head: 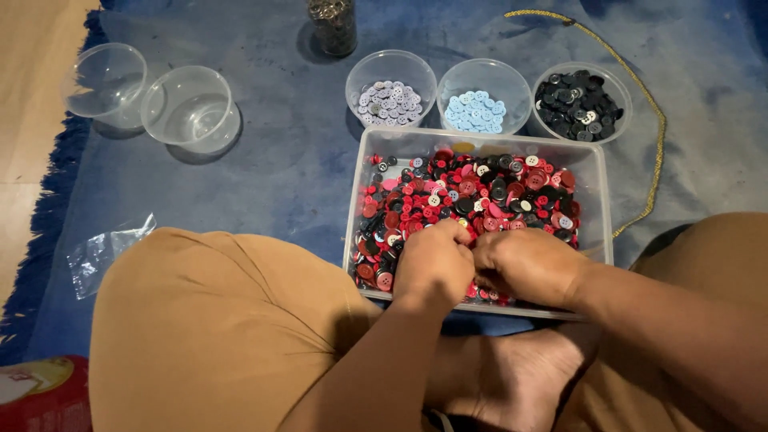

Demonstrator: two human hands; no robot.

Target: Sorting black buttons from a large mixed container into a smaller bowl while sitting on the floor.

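A heap of mixed buttons (480, 196), mostly red, pink and black plastic discs, is held in a clear rectangular tub (596, 172) set on the blue cloth (264, 152) just before the crossed legs, and it is being picked through at its near edge by the left hand (434, 262) and the right hand (528, 264), both curled knuckles-up with fingertips buried (whether a button is pinched cannot be told). Sorting by colour is judged to be the step in hand, since three round clear bowls just behind the tub are already filled with lilac-grey buttons (390, 102), pale blue buttons (478, 110) and black buttons (578, 104); a single smooth disc would next have to be isolated from the pile. Two empty clear bowls (152, 100) are seen well apart at the left, and a gold cord (644, 96) is trailed along the right.
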